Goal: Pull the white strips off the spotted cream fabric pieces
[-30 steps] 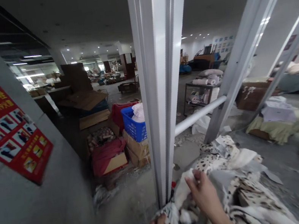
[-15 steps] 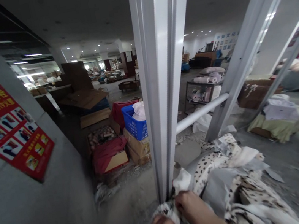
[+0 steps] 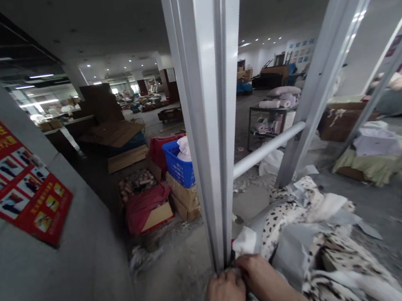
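A heap of white fabric with dark spots point(image 3: 309, 235) lies low and to the right, with grey backing showing in places. My left hand point(image 3: 225, 299) and my right hand point(image 3: 260, 277) meet at its near left edge, at the foot of a tall metal post point(image 3: 214, 117). Both hands have their fingers curled into the fabric edge right against the post. Below the wrists the fabric runs out of view.
A grey pillar with a red poster point(image 3: 6, 174) fills the left. Beyond the post stand cardboard boxes point(image 3: 184, 200), a blue crate point(image 3: 179, 164) and red cloth point(image 3: 144, 204). Slanted metal bars point(image 3: 327, 71) and a white rail point(image 3: 266, 149) cross the right side. More fabric piles point(image 3: 376, 150) lie farther back.
My right hand has come down from the raised fold to the fabric edge at the post. My left hand has moved up to meet it, and both now clutch the same spot.
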`<state>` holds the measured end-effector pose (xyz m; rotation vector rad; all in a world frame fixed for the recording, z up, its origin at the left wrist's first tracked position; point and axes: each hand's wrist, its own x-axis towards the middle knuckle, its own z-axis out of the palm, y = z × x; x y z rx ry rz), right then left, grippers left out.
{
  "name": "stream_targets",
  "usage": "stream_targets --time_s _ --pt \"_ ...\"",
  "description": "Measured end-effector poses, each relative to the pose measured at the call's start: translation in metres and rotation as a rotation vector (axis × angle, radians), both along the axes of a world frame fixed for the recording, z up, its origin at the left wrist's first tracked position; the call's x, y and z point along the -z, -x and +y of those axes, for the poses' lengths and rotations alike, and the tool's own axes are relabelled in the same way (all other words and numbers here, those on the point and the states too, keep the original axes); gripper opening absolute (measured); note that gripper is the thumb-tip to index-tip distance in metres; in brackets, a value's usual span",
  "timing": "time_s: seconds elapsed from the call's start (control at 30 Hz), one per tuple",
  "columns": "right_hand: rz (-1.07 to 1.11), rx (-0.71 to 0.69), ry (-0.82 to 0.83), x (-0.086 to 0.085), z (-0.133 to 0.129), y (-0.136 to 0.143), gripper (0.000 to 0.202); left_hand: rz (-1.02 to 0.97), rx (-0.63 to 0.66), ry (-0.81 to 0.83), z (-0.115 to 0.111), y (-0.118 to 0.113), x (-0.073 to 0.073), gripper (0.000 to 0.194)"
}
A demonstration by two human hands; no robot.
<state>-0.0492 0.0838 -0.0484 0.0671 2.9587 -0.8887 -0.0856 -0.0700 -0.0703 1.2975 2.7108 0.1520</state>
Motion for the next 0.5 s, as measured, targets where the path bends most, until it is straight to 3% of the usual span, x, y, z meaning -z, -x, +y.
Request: stream_targets --time_s 0.13,0.3,0.5 --pt "0.013 -0.022 0.006 -0.001 0.002 -0.002 0.036 0.039 0.063 0.103 0.009 0.002 -0.009 0.039" --pt "0.027 -0.015 0.025 0.0 0.004 -0.002 0.04 0.056 0.181 0.179 0.002 0.013 -0.018 0.045" --pt "0.017 -0.004 -0.001 0.004 0.005 0.0 0.037 0.06 0.271 0.268 0.011 0.018 -0.013 0.038"
